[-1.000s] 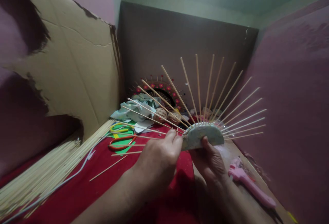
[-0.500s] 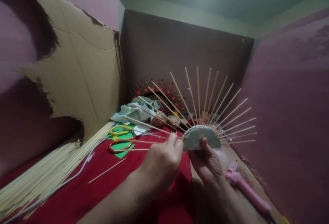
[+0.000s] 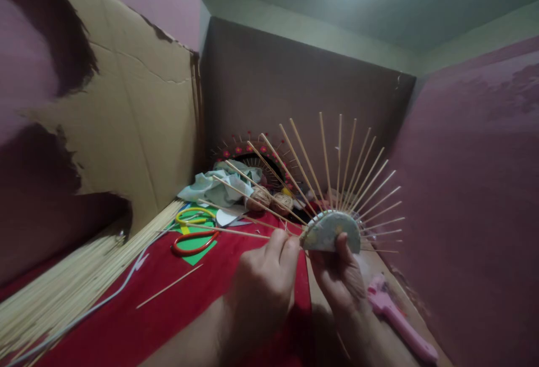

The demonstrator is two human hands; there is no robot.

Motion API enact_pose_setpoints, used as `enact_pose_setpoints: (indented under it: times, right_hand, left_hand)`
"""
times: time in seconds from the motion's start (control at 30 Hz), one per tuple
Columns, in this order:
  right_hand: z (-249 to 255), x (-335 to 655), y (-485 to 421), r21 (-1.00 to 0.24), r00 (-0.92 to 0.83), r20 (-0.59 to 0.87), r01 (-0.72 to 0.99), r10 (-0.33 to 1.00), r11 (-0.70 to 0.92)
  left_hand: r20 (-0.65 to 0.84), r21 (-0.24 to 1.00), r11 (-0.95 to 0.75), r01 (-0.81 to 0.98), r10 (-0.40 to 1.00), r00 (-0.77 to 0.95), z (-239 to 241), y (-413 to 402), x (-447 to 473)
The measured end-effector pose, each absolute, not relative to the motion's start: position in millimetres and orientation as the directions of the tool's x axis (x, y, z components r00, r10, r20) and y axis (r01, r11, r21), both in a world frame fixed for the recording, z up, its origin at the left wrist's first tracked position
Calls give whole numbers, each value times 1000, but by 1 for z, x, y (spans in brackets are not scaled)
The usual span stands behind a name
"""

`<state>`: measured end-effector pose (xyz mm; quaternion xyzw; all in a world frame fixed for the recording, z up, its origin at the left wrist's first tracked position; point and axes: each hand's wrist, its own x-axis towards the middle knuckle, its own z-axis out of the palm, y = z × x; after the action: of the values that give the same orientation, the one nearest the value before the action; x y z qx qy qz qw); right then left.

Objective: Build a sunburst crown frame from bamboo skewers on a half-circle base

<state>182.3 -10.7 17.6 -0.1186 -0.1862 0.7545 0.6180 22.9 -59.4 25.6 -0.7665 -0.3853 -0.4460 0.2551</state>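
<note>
A pale half-round piece (image 3: 334, 231) with thin wooden sticks (image 3: 323, 156) fanning out from its curved edge is held up in front of me. My right hand (image 3: 342, 277) grips it from below, thumb pressed on its flat face. At its left corner my left hand (image 3: 269, 274) is closed, fingertips pinched together beside the lowest sticks on that side. One of these sticks (image 3: 236, 232) runs into the pinch; its inner end is hidden by the fingers.
Scissors with yellow and red handles (image 3: 194, 243) lie on green paper (image 3: 197, 256) over red cloth (image 3: 113, 333). A loose stick (image 3: 168, 287), a stick bundle (image 3: 80, 288), twine balls (image 3: 259, 198) and a pink glue gun (image 3: 402, 322) are around. Torn cardboard (image 3: 138, 103) stands left.
The half-round piece has turned a little in my hands, so its fan of sticks tilts further down on the right. Both hands stay on it.
</note>
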Motion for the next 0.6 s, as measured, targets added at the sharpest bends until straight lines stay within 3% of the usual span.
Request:
enact_pose_setpoints:
  times: [0.6]
  right_hand:
    - [12,180,-15,-423,-165,-17,-892,986,-156]
  left_hand:
    - [839,-103,-507,856,418,349,23,-60,29]
